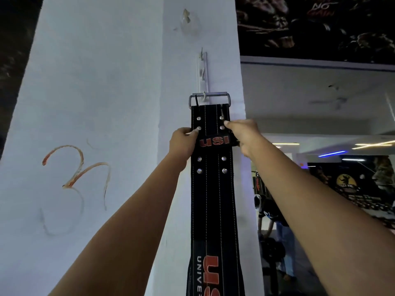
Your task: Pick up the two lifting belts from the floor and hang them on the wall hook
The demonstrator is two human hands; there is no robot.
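Observation:
A black lifting belt [211, 189] with red "USI" lettering hangs straight down the white pillar. Its grey metal buckle [209, 99] sits over the lowest prong of a white wall hook strip [202, 69]. My left hand [183, 144] grips the belt's left edge just below the buckle. My right hand [243, 135] pinches the right edge at the same height. A second belt edge seems to show behind the first near the bottom, but I cannot tell for sure.
The white pillar [96, 103] carries a red painted mark at the left. Right of the pillar the gym opens out, with a person [271, 227] bending over below and dark wall posters above.

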